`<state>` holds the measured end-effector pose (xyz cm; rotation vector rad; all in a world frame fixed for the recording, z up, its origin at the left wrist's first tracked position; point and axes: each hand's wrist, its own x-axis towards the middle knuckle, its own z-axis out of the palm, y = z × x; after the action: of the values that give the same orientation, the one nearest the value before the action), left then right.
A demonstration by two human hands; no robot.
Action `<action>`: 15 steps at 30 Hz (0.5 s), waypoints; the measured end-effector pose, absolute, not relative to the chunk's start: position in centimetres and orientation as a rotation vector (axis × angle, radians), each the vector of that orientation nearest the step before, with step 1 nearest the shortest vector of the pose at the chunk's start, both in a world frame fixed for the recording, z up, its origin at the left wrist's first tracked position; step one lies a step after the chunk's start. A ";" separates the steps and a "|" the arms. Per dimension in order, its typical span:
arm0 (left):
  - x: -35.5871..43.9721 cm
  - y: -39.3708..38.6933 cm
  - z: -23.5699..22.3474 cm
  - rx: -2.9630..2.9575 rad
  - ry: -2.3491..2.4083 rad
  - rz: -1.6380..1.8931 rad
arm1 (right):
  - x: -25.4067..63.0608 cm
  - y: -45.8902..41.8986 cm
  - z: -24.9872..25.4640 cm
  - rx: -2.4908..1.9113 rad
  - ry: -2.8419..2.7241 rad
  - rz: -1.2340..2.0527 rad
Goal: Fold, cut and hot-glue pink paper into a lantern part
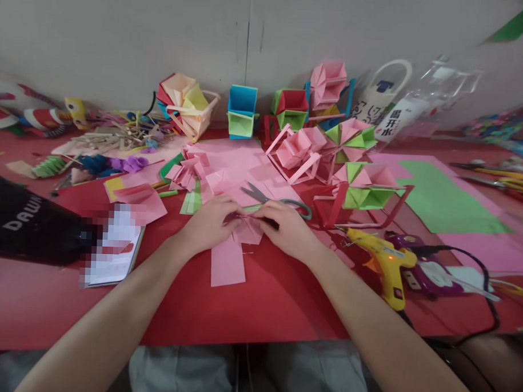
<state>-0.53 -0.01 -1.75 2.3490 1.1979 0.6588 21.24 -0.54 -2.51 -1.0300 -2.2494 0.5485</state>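
Both hands meet over the middle of the red table. My left hand [213, 220] pinches the left side of a small folded piece of pink paper [248, 232], and my right hand [288, 228] pinches its right side. The fingertips hide part of the fold. Just below the hands lies a flat pink paper strip [227, 266]. Behind my right hand rest scissors [304, 208] with dark handles, their blades spread. Some green paper strips [191, 199] lie beyond my left hand, beside folded pink paper pieces [189, 169].
A yellow glue gun [385, 260] with a lit orange light lies at right, by a purple power strip [428, 276]. At left are a phone [118, 245] and a black bottle [29, 219]. Folded paper wheels on stands [362, 188] and a clear jug [439, 88] stand behind.
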 end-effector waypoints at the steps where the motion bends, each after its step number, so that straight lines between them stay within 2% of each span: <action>1: -0.4 0.0 -1.7 2.315 1.206 0.668 | 21.2 -0.6 -2.4 -1.025 -2.222 0.558; 10: 0.7 -0.4 -1.6 1.586 1.206 1.024 | 20.9 -1.0 -1.4 -1.080 -1.872 0.603; 15: 1.0 -0.7 -1.0 1.521 1.227 1.089 | 20.7 -1.2 -1.3 -1.069 -1.756 0.630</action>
<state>0.95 -0.67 -0.98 1.5210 1.2271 1.0887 20.73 -1.16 -1.35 -1.0687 -1.7564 0.6299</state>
